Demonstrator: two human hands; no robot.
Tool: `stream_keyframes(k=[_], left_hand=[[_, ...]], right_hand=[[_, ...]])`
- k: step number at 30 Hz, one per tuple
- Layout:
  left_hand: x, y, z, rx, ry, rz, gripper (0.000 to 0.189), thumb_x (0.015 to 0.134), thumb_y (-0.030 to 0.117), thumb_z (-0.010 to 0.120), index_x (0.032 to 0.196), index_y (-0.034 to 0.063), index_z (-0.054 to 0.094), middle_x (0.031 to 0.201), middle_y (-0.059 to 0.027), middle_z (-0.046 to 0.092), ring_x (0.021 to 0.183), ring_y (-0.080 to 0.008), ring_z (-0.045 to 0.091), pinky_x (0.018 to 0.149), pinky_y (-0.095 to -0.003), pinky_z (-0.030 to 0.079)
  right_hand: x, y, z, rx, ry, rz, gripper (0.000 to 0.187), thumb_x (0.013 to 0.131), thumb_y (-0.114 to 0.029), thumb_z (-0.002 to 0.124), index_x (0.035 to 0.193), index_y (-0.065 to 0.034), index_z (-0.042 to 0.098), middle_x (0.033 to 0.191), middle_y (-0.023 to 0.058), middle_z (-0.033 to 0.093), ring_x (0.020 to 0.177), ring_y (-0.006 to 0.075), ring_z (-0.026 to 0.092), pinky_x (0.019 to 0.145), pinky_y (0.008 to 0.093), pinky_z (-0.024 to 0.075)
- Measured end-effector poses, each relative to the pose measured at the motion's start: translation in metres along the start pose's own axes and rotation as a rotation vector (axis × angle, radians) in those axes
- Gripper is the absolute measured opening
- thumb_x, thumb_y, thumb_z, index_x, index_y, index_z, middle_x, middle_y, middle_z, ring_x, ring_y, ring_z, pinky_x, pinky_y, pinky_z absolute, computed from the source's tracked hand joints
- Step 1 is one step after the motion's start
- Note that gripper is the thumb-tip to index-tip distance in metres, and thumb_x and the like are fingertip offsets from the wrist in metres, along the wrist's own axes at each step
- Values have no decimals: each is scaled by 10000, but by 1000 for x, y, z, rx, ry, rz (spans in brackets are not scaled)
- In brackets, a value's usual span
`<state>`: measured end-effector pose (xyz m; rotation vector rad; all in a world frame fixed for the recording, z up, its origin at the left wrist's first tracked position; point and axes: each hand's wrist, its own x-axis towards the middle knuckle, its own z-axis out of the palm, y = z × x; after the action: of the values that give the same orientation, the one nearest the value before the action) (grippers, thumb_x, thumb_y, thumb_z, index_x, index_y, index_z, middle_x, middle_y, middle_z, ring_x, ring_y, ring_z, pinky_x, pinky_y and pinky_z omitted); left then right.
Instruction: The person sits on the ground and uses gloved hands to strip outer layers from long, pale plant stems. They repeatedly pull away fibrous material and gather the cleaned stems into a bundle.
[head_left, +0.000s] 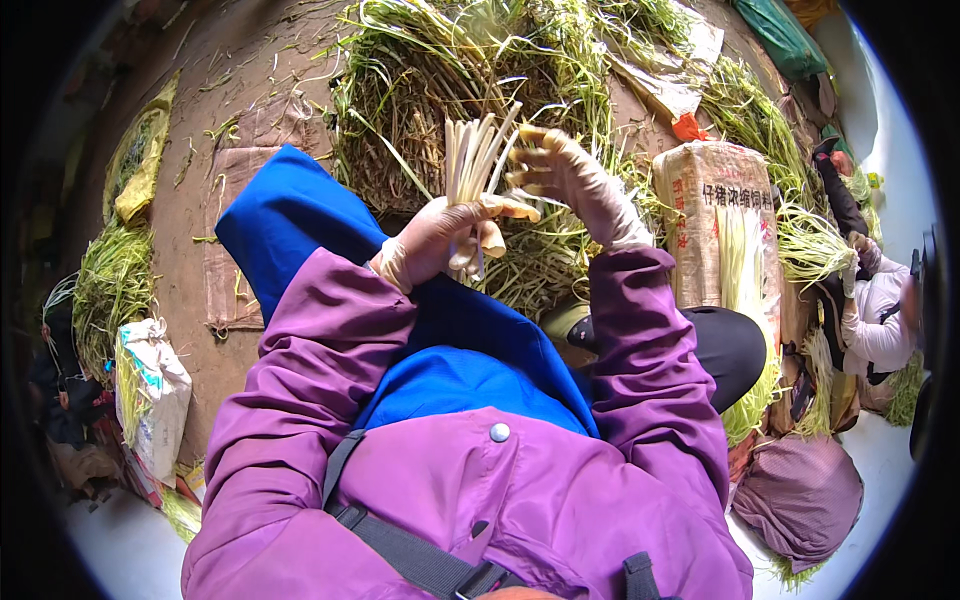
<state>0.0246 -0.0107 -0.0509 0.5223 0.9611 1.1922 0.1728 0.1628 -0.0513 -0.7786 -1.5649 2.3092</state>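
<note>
My left hand (442, 236), in a thin pale glove, grips a small bundle of pale stalks (471, 161). The cut-looking ends of the stalks fan upward from the fist. Just to their right, my right hand (574, 184) is raised with its gloved fingers apart and nothing visible in them. Beyond both hands lies a big heap of long green leafy stalks (405, 142), with brownish stem ends facing me. A blue cloth (480, 382) covers my lap, partly hidden under my left forearm.
On the right, an upright woven sack (682, 217) bearing writing stands beside my knee, with long pale-yellow stalks (741, 262) laid against it. Further right, a person (877, 315) holds a leafy bunch (814, 244). A white bag (161, 397) and more greens (112, 300) are at left.
</note>
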Motion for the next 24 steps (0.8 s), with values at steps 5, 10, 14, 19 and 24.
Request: stream_keyframes(k=[5, 10, 14, 19, 24], left_hand=[[1, -2, 11, -4, -45, -48, 553, 889, 399, 571, 1192, -63, 536, 727, -76, 603, 493, -111, 548, 413, -206, 420], [4, -4, 16, -3, -129, 10, 527, 887, 379, 599, 1183, -54, 550, 949, -135, 658, 681, -133, 613, 534, -222, 507], [0, -4, 13, -7, -146, -66, 685, 839, 494, 621, 1242, -52, 527, 898, -103, 659, 600, -94, 581, 528, -206, 498], [-2, -1, 13, -48, -174, -17, 556, 891, 416, 576, 1194, -50, 556, 869, -112, 662, 556, -92, 568, 514, -197, 482], [-7, 6, 22, -172, -82, 69, 372, 901, 304, 580, 1042, -39, 601, 943, -179, 667, 593, -144, 602, 545, -240, 494]], right_hand=[[15, -27, 21, -28, -4, -340, 663, 868, -577, 540, 1314, -89, 489, 1185, 69, 596, 1035, 158, 576, 883, 314, 432], [23, -31, 34, -583, -89, -523, 395, 926, -364, 465, 1171, -91, 611, 1137, 109, 631, 1030, 248, 607, 919, 311, 455], [18, -28, 37, -880, -1, -574, 303, 967, -175, 421, 1179, -36, 587, 1108, 119, 637, 1014, 236, 615, 893, 303, 473], [10, -24, 35, -571, -103, -482, 418, 974, -341, 409, 1277, -70, 507, 1148, 123, 609, 1010, 248, 613, 890, 342, 487], [2, -11, 41, 57, 10, -213, 725, 869, -686, 404, 1270, -91, 509, 1097, 79, 632, 945, 184, 606, 831, 356, 471]])
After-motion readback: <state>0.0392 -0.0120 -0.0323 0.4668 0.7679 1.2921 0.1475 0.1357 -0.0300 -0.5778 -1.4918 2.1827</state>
